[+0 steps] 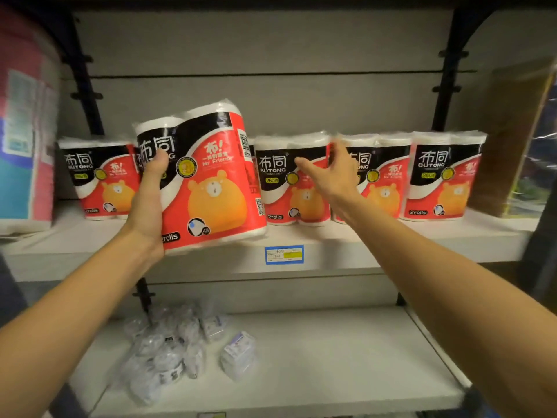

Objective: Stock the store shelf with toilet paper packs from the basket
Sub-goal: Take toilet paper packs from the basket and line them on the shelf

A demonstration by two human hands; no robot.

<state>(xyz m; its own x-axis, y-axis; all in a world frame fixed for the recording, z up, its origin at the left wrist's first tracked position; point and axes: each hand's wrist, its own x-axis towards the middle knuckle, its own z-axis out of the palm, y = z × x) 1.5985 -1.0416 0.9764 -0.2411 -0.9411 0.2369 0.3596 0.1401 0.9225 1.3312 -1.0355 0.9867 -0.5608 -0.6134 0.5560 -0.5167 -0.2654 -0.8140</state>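
**One pack held up, four on the shelf**

The left hand (150,203) grips a red and black toilet paper pack (208,176) in front of the shelf (361,239), thumb on its front. It reads "BUTONG", "My Friend" and "2 rolls", with an orange bear. The right hand (334,173) reaches out with loose fingers, holding nothing, near the row of same packs (434,176). A blue price tag (284,254) is too blurry to read. Small clear packets (168,342) lie on the lower shelf (331,357).
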